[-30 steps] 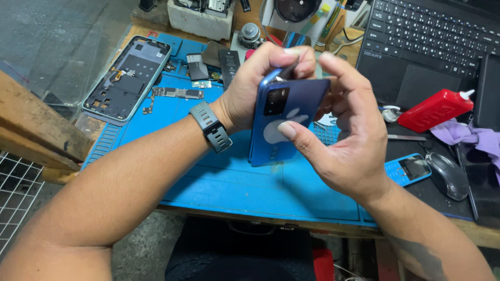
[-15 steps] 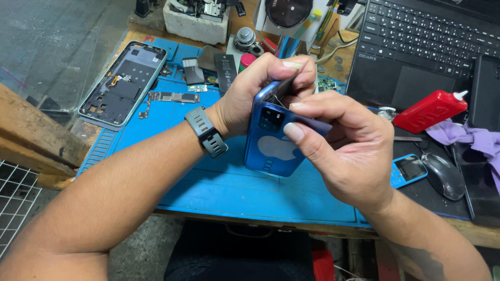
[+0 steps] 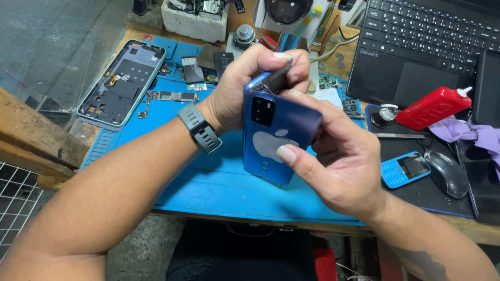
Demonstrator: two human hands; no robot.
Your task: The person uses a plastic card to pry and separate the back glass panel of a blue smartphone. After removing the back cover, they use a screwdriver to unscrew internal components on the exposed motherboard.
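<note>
I hold a blue smartphone [image 3: 276, 136] upright over the blue work mat [image 3: 219, 182], its back cover with the camera block facing me. My left hand [image 3: 245, 83], a grey watch on its wrist, grips the phone's top end, and the cover there is lifted a little off the body. My right hand [image 3: 338, 166] clasps the phone from the right, thumb pressed on the middle of the back cover. What sits between my left fingertips at the top edge is hard to make out.
An opened phone frame [image 3: 122, 83] and loose circuit parts [image 3: 172, 96] lie at the mat's far left. A black laptop [image 3: 422, 47], red squeeze bottle [image 3: 435, 107], small blue keypad phone [image 3: 403, 169], mouse [image 3: 448, 173] and purple cloth [image 3: 469, 132] are on the right.
The phone has tilted and moved slightly, and my left fingers have shifted onto its top edge where the cover gapes. My right thumb has slid onto the back cover's middle.
</note>
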